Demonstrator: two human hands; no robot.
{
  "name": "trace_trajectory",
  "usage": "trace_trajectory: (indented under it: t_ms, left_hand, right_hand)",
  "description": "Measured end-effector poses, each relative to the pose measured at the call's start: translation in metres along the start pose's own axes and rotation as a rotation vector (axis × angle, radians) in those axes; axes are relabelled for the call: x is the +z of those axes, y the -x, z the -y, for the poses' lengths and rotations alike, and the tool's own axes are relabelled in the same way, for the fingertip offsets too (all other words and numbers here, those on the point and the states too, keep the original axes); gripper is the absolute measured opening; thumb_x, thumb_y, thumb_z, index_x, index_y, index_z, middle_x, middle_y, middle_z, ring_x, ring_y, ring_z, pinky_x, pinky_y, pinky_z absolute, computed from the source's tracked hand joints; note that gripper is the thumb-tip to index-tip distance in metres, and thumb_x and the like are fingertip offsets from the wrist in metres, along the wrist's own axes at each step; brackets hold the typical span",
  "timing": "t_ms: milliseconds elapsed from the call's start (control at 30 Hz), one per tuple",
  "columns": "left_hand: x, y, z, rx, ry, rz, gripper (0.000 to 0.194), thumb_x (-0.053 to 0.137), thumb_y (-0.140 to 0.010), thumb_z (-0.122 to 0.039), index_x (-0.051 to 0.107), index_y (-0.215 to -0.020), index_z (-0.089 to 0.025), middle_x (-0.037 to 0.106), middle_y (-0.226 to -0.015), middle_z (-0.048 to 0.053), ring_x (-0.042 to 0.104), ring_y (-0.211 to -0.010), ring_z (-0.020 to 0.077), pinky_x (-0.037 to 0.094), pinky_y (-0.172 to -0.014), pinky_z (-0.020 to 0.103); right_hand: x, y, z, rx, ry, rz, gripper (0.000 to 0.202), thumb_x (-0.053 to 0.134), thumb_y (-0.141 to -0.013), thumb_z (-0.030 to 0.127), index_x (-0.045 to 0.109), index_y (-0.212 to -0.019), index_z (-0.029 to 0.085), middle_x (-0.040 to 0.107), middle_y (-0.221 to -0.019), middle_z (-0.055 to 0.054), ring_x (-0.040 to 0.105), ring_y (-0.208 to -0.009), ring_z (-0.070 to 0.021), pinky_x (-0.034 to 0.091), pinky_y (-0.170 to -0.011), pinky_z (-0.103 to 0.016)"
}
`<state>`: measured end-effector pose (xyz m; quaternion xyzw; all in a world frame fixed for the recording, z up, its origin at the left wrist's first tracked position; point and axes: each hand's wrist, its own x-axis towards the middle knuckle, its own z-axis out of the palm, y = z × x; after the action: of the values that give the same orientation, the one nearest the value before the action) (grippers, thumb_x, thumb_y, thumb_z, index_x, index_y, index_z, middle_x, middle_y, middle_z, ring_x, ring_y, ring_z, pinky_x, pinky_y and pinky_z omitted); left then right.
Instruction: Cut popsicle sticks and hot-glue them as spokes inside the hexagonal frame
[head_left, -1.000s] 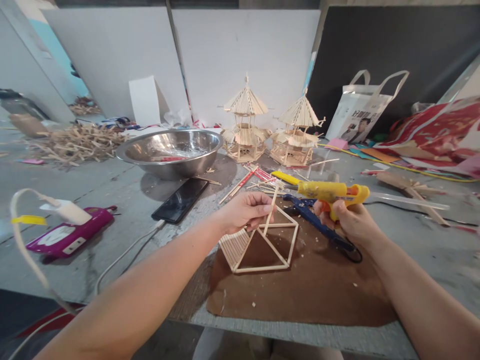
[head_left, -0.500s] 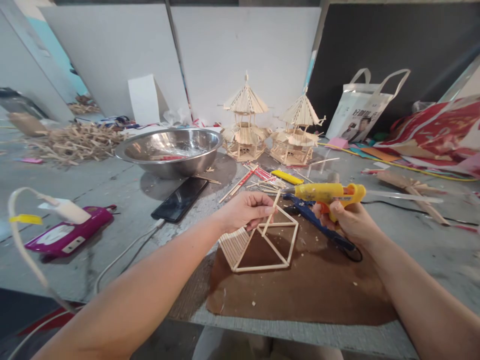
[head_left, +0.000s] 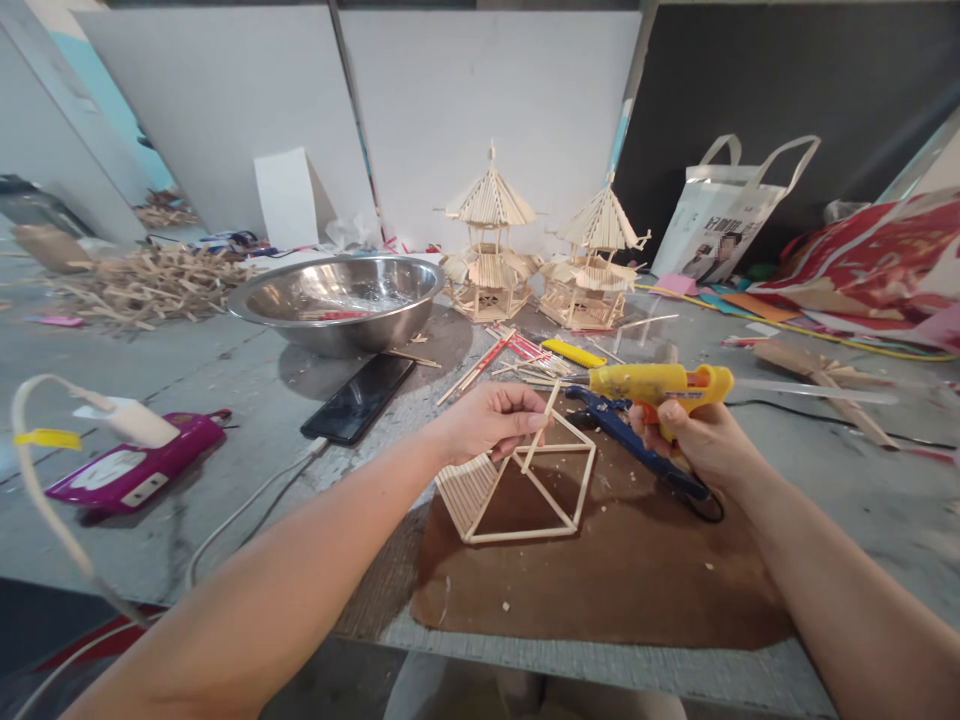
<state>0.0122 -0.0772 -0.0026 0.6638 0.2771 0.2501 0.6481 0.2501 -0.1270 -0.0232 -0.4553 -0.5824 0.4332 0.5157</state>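
Between thumb and fingers, my left hand (head_left: 510, 418) pinches a short wooden stick (head_left: 541, 428), tilted above a stick frame. That frame (head_left: 521, 534) has several sides with spokes meeting inside, and one section (head_left: 466, 492) is filled with side-by-side sticks. It lies on a brown board (head_left: 600, 600). In my right hand (head_left: 694, 435) is a yellow hot glue gun (head_left: 641, 381), a clear glue stick (head_left: 814, 390) jutting from its back. Its nozzle points left, at the upper part of the pinched stick; whether they touch I cannot tell.
Two stick pagodas (head_left: 491, 235) (head_left: 598, 250) stand behind the work. Blue-handled pliers (head_left: 637, 445), a yellow utility knife (head_left: 574, 353) and loose sticks (head_left: 480, 365) lie near my hands. Leftward are a steel bowl (head_left: 337, 335), a phone (head_left: 358, 400) and a purple power strip (head_left: 139, 465).
Almost nothing differs. Both hands keep their holds, and the stick and the glue gun have shifted only very slightly.
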Motion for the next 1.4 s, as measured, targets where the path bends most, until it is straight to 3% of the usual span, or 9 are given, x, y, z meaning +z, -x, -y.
trace_trajectory:
  t_ms: [200, 267, 400, 567, 867, 1400]
  left_hand:
    - [-0.001, 0.000, -0.004, 0.017, -0.004, -0.017, 0.020, 0.058, -0.066, -0.030, 0.052, -0.069, -0.012, 0.055, -0.056, -0.003, 0.034, -0.030, -0.0005, 0.023, -0.030, 0.014]
    - [-0.003, -0.001, -0.005, 0.032, -0.014, -0.070, 0.019, 0.057, -0.067, -0.029, 0.050, -0.068, -0.012, 0.053, -0.056, -0.004, 0.033, -0.030, -0.0010, 0.022, -0.030, 0.013]
    - [-0.009, -0.007, -0.001, 0.026, -0.071, -0.181, 0.017, 0.053, -0.071, -0.029, 0.049, -0.068, -0.012, 0.050, -0.057, -0.004, 0.033, -0.032, -0.0008, 0.024, -0.030, 0.014]
    - [-0.010, -0.011, 0.007, -0.096, -0.181, -0.138, 0.014, 0.054, -0.070, -0.025, 0.050, -0.072, -0.012, 0.048, -0.055, -0.005, 0.034, -0.033, 0.0001, 0.025, -0.030, 0.014]
    - [-0.006, -0.008, 0.007, -0.143, -0.233, -0.110, 0.015, 0.051, -0.072, -0.028, 0.048, -0.072, -0.014, 0.050, -0.058, -0.006, 0.034, -0.032, -0.0008, 0.024, -0.031, 0.013]
    - [-0.005, -0.009, 0.009, -0.130, -0.236, -0.068, 0.017, 0.051, -0.072, -0.030, 0.049, -0.072, -0.013, 0.052, -0.061, -0.002, 0.036, -0.032, -0.0004, 0.026, -0.031, 0.013]
  right_hand:
    - [-0.003, 0.000, 0.001, 0.066, 0.070, -0.097, 0.035, 0.055, -0.062, 0.051, 0.047, -0.058, 0.017, 0.051, -0.057, 0.000, 0.037, -0.037, -0.0047, 0.028, -0.034, -0.020]
    - [-0.005, 0.003, 0.006, 0.076, 0.098, -0.029, 0.037, 0.054, -0.061, 0.054, 0.049, -0.062, 0.017, 0.051, -0.057, 0.000, 0.036, -0.036, -0.0049, 0.027, -0.033, -0.020]
    - [-0.001, 0.010, 0.014, 0.155, 0.179, 0.261, 0.042, 0.048, -0.064, 0.058, 0.051, -0.068, 0.016, 0.052, -0.059, -0.001, 0.036, -0.038, -0.0047, 0.027, -0.033, -0.019]
    - [0.018, 0.012, 0.015, 0.250, 0.329, 0.440, 0.041, 0.050, -0.063, 0.056, 0.050, -0.067, 0.015, 0.046, -0.054, 0.002, 0.035, -0.041, -0.0046, 0.028, -0.036, -0.018]
    - [0.033, 0.009, 0.006, 0.256, 0.356, 0.565, 0.039, 0.053, -0.063, 0.052, 0.054, -0.066, 0.014, 0.048, -0.055, 0.002, 0.042, -0.050, -0.0080, 0.035, -0.047, -0.021]
    - [0.037, 0.009, -0.003, 0.227, 0.303, 0.604, 0.032, 0.055, -0.066, 0.045, 0.057, -0.068, 0.013, 0.048, -0.053, 0.002, 0.042, -0.047, -0.0079, 0.034, -0.046, -0.021]
